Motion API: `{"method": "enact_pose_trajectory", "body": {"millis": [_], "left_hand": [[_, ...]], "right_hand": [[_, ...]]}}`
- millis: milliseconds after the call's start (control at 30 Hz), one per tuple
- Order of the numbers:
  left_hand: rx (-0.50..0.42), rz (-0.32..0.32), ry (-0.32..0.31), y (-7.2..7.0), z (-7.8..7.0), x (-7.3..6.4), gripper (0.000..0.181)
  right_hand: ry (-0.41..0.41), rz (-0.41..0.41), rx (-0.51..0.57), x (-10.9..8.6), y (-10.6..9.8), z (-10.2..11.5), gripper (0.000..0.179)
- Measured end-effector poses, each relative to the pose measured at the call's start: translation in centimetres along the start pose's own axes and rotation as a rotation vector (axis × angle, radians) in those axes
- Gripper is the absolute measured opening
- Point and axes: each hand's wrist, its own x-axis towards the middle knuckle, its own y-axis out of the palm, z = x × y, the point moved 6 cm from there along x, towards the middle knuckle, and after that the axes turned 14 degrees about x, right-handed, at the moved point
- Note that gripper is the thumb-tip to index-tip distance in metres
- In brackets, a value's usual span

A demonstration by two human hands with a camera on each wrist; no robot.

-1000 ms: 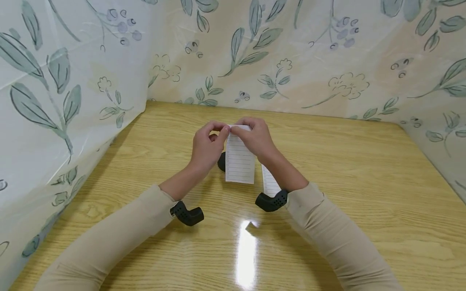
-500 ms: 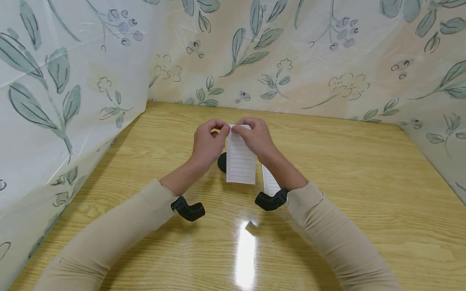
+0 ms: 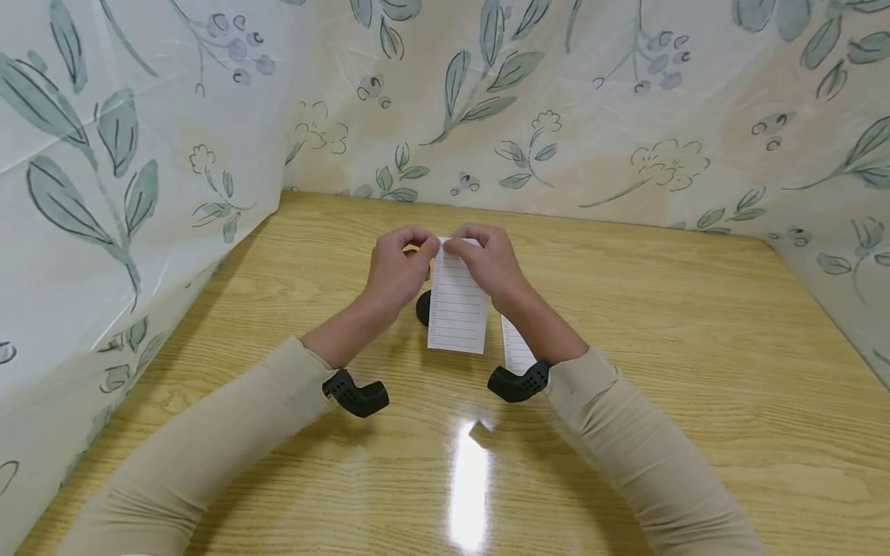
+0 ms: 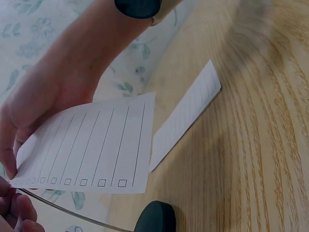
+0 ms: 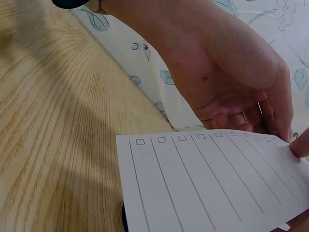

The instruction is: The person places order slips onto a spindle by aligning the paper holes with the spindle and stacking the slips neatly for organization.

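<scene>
A white lined checklist sheet (image 3: 459,309) with small boxes along its left edge hangs upright in front of me. My right hand (image 3: 492,266) pinches its top edge between thumb and fingers. At its top left corner, my left hand (image 3: 395,272) pinches the upper end of a thin metal wire (image 4: 72,212). This wire rises from a black rounded base (image 3: 422,309), together looking like a memo clip holder. The sheet partly covers the base in the head view. My fingers hide the wire's tip, so I cannot tell whether the paper sits in a clip.
A second lined checklist paper (image 3: 516,346), perhaps a pad, lies on the wooden table (image 3: 660,347) under my right forearm. Floral-patterned sheeting (image 3: 591,100) rises behind the table and along its sides. Black wrist cameras (image 3: 358,394) jut from both sleeves.
The sheet's lower end swings slightly right, then back to the left. Both hands stay nearly in place at its top, with only tiny finger shifts.
</scene>
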Motion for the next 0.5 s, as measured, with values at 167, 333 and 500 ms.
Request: {"method": "enact_pose_trajectory", "body": {"millis": [167,333,500], "left_hand": [[0.010,0.007,0.015,-0.09,-0.02,0.11,0.013],[0.012,0.019,0.014,-0.05,0.08,0.24,0.014],[0.024,0.028,0.028,0.06,0.36,0.30,0.014]], "right_hand": [[0.005,0.003,0.009,0.11,-0.04,-0.19,0.020],[-0.001,0.003,0.034,0.18,0.03,-0.25,0.017],[0.010,0.001,0.018,0.25,-0.01,-0.56,0.016]]}}
